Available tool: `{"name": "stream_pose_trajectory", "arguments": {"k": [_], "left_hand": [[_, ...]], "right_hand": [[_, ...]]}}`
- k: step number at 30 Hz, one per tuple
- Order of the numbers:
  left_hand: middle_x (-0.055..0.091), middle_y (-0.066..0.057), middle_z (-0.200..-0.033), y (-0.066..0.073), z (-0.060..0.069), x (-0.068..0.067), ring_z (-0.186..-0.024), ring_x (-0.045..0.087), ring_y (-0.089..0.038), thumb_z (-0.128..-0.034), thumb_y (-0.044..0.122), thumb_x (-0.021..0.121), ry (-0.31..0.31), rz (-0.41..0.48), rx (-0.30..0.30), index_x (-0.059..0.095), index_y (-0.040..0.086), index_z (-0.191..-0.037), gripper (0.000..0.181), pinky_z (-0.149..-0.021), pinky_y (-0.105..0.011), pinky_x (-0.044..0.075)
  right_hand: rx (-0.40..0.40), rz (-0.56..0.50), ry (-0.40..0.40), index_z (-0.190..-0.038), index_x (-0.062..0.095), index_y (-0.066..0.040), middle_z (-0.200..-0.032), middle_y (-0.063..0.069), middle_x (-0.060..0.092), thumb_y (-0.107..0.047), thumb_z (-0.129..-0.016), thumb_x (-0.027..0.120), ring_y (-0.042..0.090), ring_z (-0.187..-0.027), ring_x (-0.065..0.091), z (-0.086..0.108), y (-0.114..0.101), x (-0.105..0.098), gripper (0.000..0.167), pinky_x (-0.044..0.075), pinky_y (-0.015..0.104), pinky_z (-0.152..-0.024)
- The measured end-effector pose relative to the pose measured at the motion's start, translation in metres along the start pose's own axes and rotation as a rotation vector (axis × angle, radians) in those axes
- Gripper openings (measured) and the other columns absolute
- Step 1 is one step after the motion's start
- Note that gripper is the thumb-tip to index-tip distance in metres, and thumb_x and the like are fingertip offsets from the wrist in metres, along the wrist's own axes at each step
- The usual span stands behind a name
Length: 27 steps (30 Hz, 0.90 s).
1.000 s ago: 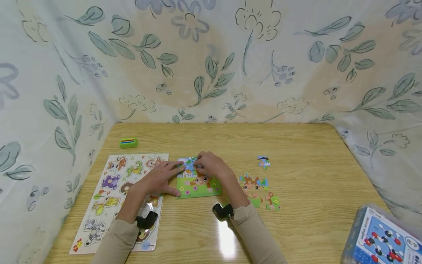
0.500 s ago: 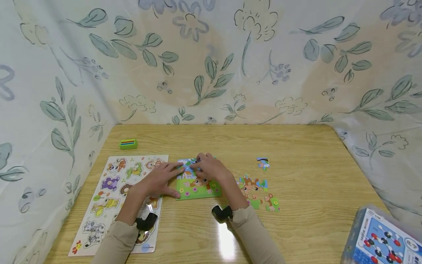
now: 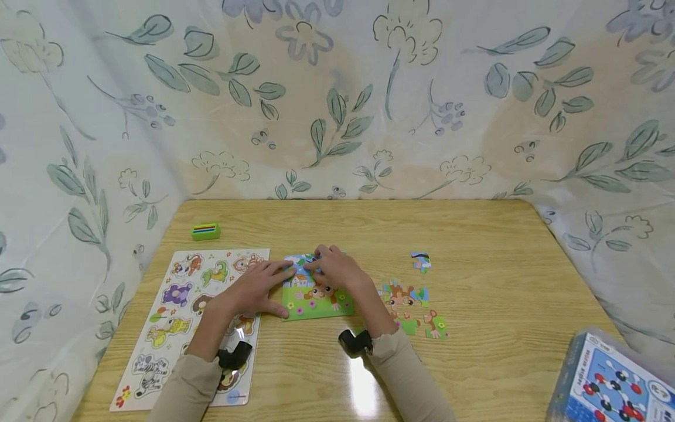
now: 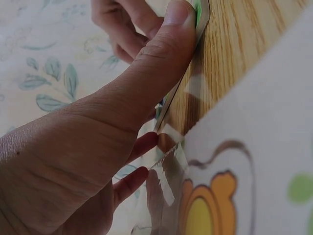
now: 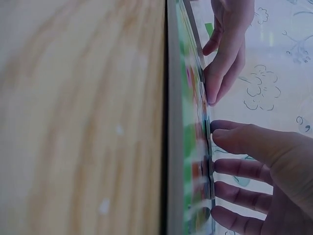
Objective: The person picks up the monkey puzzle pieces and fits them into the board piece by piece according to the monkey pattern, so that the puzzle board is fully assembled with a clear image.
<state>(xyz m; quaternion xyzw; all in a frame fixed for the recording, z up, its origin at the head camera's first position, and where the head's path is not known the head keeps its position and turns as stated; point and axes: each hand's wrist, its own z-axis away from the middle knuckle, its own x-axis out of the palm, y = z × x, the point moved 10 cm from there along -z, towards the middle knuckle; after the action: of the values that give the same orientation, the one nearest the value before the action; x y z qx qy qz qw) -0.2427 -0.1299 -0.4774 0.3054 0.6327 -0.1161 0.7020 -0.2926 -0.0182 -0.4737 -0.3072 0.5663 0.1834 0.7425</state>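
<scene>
A small jigsaw board (image 3: 316,308) with a monkey picture lies mid-table. My left hand (image 3: 253,288) rests along its left side, thumb (image 4: 178,19) on the near left corner and fingertips on the upper left part. My right hand (image 3: 337,269) is over the upper part of the board. In the right wrist view, the fingers of that hand (image 5: 244,169) are fairly straight, their tips touching the puzzle surface. Which piece lies under them is hidden. Several joined puzzle pieces (image 3: 403,300) with a monkey face lie right of the board, and a loose piece (image 3: 421,261) lies farther back.
Under the left forearm lies a white animal puzzle board (image 3: 174,310). A small green block (image 3: 205,231) with coloured stripes stands at the back left. A boxed molecule set (image 3: 612,378) occupies the front right corner. A floral cloth (image 3: 337,105) hangs behind the table (image 3: 501,281).
My right hand's fingers have shifted slightly on the upper part of the board, now lying flatter. The left hand stays in place. The head view has tilted a little.
</scene>
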Motion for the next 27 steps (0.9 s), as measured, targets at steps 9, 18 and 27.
{"name": "stream_pose_trajectory", "arguments": {"k": [9,18,27], "left_hand": [[0.038,-0.010,-0.154,-0.004,-0.004,-0.002,-0.137,0.039,-0.037,-0.0733,0.065,0.071,0.005,-0.013,0.024,0.042,0.016,-0.149,0.095,-0.109,-0.063,0.031],[0.039,-0.010,-0.153,-0.011,-0.006,-0.003,-0.136,0.040,-0.037,-0.0723,0.067,0.070,0.018,-0.022,0.036,0.041,0.016,-0.149,0.097,-0.107,-0.064,0.032],[0.039,-0.011,-0.153,-0.015,-0.010,-0.007,-0.137,0.040,-0.036,-0.0715,0.064,0.073,0.009,-0.015,0.037,0.043,0.014,-0.148,0.096,-0.108,-0.064,0.032]], "right_hand": [[0.020,0.036,0.016,-0.135,0.058,-0.033,-0.134,0.004,0.051,-0.031,-0.102,0.051,0.023,-0.106,0.050,-0.001,-0.003,-0.005,0.034,0.048,0.031,-0.072],[0.029,0.015,0.036,-0.135,0.059,-0.031,-0.134,0.004,0.051,-0.030,-0.101,0.052,0.022,-0.105,0.049,-0.005,-0.003,-0.008,0.034,0.048,0.030,-0.071],[0.013,0.029,0.029,-0.134,0.060,-0.028,-0.131,0.008,0.052,-0.027,-0.102,0.051,0.023,-0.103,0.047,-0.007,-0.012,-0.012,0.034,0.049,0.031,-0.077]]}}
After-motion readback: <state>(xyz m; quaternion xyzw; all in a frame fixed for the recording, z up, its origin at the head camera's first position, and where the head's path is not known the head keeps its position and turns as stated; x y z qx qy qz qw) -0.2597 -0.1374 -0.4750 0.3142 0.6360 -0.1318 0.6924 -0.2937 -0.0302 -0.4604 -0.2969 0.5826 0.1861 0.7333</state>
